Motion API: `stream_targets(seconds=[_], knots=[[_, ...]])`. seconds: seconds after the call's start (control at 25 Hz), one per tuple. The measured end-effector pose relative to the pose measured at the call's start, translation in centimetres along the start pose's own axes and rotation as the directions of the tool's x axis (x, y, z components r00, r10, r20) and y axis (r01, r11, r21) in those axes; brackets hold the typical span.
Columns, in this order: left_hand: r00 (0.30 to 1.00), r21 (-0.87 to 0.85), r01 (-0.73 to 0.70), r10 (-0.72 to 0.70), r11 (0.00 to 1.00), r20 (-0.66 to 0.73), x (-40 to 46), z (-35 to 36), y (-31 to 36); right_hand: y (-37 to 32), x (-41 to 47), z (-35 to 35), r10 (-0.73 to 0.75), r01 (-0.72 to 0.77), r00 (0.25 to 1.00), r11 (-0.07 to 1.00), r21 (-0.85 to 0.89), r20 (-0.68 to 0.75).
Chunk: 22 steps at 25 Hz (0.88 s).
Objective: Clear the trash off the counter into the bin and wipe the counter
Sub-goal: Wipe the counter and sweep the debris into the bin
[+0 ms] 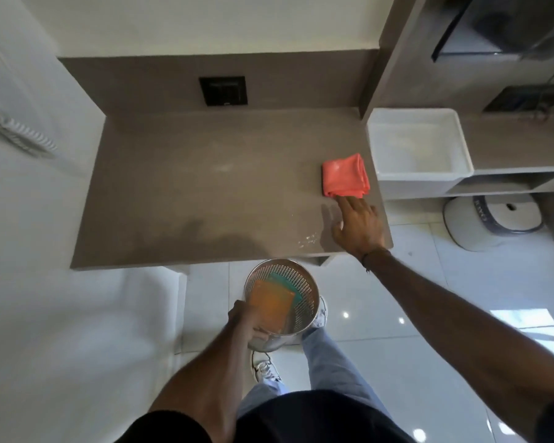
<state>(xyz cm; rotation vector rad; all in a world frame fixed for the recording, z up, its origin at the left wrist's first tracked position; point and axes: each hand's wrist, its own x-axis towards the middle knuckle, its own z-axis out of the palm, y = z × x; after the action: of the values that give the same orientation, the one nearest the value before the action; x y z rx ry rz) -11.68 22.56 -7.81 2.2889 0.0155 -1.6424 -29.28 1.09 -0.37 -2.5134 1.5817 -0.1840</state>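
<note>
A folded coral-red cloth (346, 175) lies on the brown counter (189, 187) near its right edge. My right hand (359, 227) is stretched over the counter, fingers apart, with the fingertips at the cloth's near edge. A perforated metal bin (304, 286) stands on the floor just below the counter's front edge. Inside it sit an orange packet (271, 303) and a teal one (285, 278). My left hand (247, 321) grips the bin's near rim. White crumbs (309, 239) are scattered on the counter near the front right corner.
A white plastic tub (419, 145) stands right of the counter on a lower shelf. A black socket plate (223, 90) is set in the back wall. A round white robot vacuum (493, 219) sits under the shelf. My legs and shoes are beside the bin on glossy tiles.
</note>
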Motion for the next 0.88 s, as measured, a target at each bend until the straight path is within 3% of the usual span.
stream_targets(seconds=[0.12, 0.28, 0.6, 0.68, 0.8, 0.88], knots=[[0.999, 0.056, -0.003, 0.006, 0.998, -0.044, 0.6, 0.8, 1.7, 2.1, 5.6, -0.5, -0.04, 0.071, 0.985, 0.981, -0.178, 0.169], [0.995, 0.084, 0.004, 0.004, 0.996, -0.096, 1.8, 1.3, 3.2, 4.4, 10.9, 0.1, -0.07, 0.206, 0.911, 0.931, -0.301, 0.406], [0.995, 0.07, 0.011, -0.004, 0.998, -0.095, 3.4, 1.3, 2.6, 1.9, 13.6, 2.2, -0.064, 0.152, 0.95, 0.951, -0.271, 0.306], [0.997, 0.069, 0.008, -0.002, 0.998, -0.083, 3.4, 0.9, 2.1, -0.4, 12.5, 2.6, -0.145, 0.222, 0.933, 0.952, -0.211, 0.329], [0.997, 0.056, 0.005, 0.0, 0.998, -0.08, 3.5, 0.1, 1.3, -3.6, 7.1, 4.0, -0.346, 0.429, 0.849, 0.892, -0.139, 0.4], [0.996, 0.079, 0.007, 0.0, 0.997, -0.093, 3.7, -0.3, 1.0, -4.2, 2.5, 4.3, -0.389, 0.467, 0.818, 0.879, -0.095, 0.423]])
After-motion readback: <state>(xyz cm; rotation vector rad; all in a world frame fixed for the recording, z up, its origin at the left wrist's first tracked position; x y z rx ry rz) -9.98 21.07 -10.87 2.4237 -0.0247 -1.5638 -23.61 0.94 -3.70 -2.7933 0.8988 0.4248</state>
